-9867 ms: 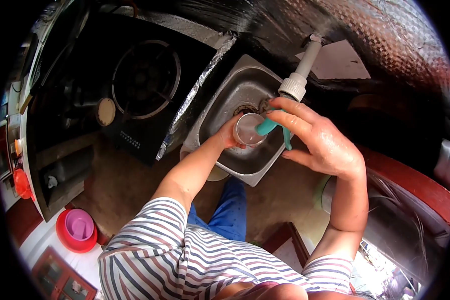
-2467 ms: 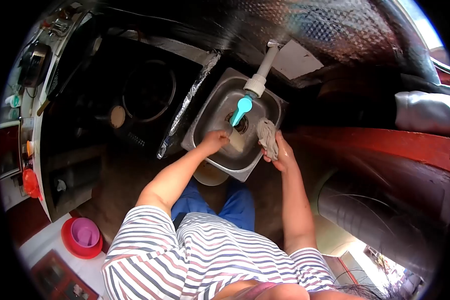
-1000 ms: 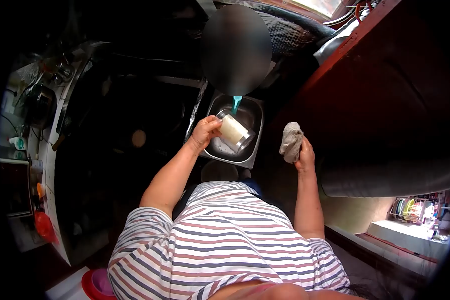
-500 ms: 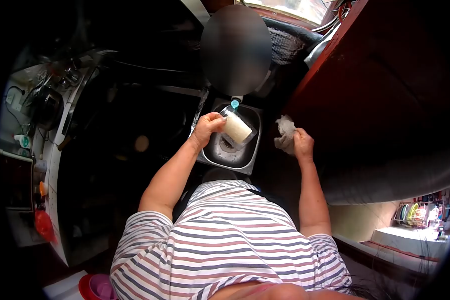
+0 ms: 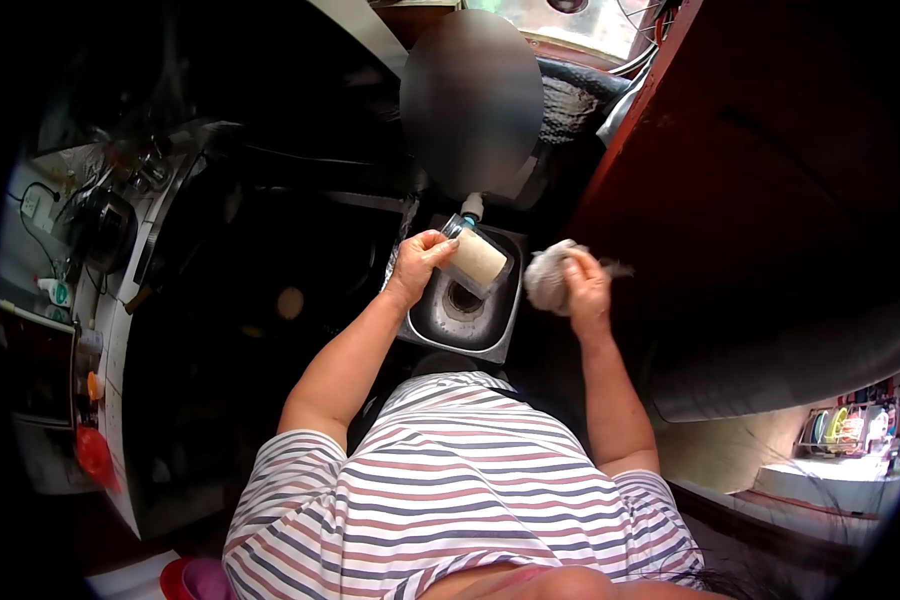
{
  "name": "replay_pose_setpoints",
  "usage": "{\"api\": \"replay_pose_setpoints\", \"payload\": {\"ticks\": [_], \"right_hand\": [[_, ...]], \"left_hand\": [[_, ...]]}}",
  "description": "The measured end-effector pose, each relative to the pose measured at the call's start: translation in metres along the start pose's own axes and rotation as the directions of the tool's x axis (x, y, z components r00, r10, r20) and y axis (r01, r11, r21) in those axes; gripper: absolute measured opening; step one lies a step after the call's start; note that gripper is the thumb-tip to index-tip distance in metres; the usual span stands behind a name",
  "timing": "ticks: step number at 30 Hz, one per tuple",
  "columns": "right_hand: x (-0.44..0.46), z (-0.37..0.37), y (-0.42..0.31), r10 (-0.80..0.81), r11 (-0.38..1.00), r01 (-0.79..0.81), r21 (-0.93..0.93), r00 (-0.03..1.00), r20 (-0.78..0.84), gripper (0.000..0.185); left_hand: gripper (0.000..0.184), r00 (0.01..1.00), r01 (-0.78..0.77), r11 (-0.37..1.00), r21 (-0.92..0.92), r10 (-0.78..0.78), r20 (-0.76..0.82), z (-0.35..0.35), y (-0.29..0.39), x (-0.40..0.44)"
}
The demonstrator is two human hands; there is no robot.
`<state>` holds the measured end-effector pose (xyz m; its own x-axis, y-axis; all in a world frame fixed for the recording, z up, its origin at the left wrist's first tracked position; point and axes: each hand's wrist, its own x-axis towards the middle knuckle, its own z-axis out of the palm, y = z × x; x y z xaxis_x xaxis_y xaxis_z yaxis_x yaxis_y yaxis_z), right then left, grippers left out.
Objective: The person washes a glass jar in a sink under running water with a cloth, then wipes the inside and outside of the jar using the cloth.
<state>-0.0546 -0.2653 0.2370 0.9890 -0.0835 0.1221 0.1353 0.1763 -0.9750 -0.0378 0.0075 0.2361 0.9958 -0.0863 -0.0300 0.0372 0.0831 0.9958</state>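
Seemingly at a holding step, my left hand point(image 5: 420, 264) gripped a clear, cream-labelled cylindrical container point(image 5: 480, 260), my right hand point(image 5: 589, 288), apart from it, a bunched greyish cloth point(image 5: 547, 279); contact called for closing that gap.

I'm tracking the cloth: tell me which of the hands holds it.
The right hand grips the cloth; the left hand instead holds the clear container over the sink.

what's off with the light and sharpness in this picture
Head view: the window is glaringly bright and the pale ledge at lower right looks washed out; head view: much of the left side sinks into near-black shadow; head view: the cloth in the right hand looks smeared, probably by motion; head view: a blurred grey oval sits above the sink.
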Motion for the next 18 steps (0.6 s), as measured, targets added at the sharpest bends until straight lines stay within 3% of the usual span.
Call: {"api": "replay_pose_setpoints", "payload": {"ticks": [2, 4, 6, 9, 11, 14, 18], "right_hand": [[-0.017, 0.022, 0.011, -0.081, 0.988, 0.109, -0.108, 0.969, 0.235, 0.022], [-0.015, 0.041, 0.019, -0.175, 0.969, 0.192, -0.157, 0.977, 0.119, 0.021], [-0.007, 0.049, 0.011, -0.162, 0.985, 0.168, -0.044, 0.980, 0.116, 0.021], [0.012, 0.044, 0.015, -0.010, 0.983, 0.042, -0.178, 0.983, 0.181, 0.021], [0.025, 0.036, 0.026, 0.132, 0.989, -0.119, -0.084, 0.978, 0.162, 0.019], [0.026, 0.024, 0.030, 0.337, 0.940, -0.342, 0.006, 0.929, 0.154, 0.016], [0.021, 0.019, 0.023, 0.383, 0.900, -0.408, 0.153, 0.909, 0.168, 0.013]], "left_hand": [[0.016, 0.993, 0.111, 0.954, -0.278, -0.121, -0.018, 0.007, -0.002, 0.000], [0.016, 0.993, 0.117, 0.939, -0.323, -0.122, 0.005, 0.014, 0.006, -0.005], [0.020, 0.989, 0.133, 0.926, -0.353, -0.147, -0.013, 0.014, 0.012, -0.008], [0.020, 0.996, 0.083, 0.947, -0.311, -0.073, 0.044, -0.004, 0.012, -0.005], [0.020, 0.995, 0.068, 0.947, -0.313, -0.043, 0.087, -0.003, 0.017, -0.007], [0.020, 0.999, 0.023, 0.927, -0.375, -0.012, 0.031, 0.000, 0.034, -0.011], [0.018, 0.999, 0.029, 0.915, -0.403, -0.020, 0.027, -0.013, 0.025, -0.009]]}}
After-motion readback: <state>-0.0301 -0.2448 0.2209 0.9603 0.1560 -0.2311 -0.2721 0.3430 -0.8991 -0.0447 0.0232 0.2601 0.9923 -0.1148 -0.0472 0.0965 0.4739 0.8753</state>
